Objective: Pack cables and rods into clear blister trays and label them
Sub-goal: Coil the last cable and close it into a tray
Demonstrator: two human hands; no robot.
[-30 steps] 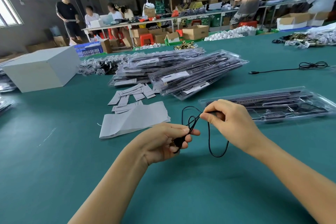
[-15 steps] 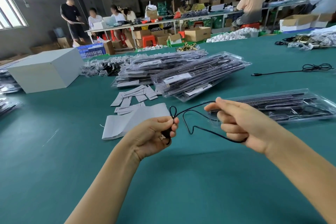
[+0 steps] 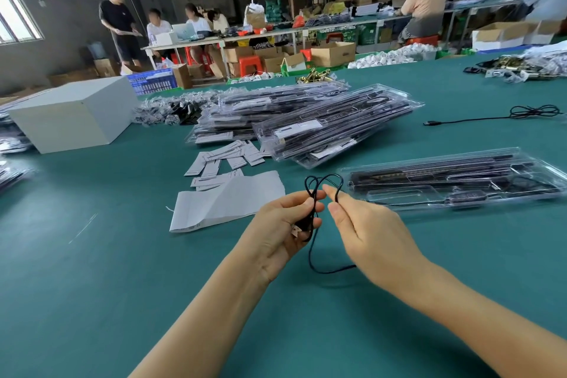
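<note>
A thin black cable [image 3: 311,250] is held above the green bench [image 3: 92,285] between the two hands, which sit close together. The left hand [image 3: 283,225] has its fingers curled round the gathered cable and its dark plug end, and the right hand [image 3: 365,230] pinches the cable between thumb and forefinger. Two small loops stand up above the fingertips, and a longer loop hangs down below the hands.

Just to the right lies an open clear tray [image 3: 454,181] with black rods in it. Beyond the hands is a sheet of white paper [image 3: 227,202], then a scatter of small white labels [image 3: 224,156]. Farther back lies a pile of filled trays [image 3: 322,123], with a grey box [image 3: 73,113] to the left. Another cable [image 3: 503,115] lies alone at the far right.
</note>
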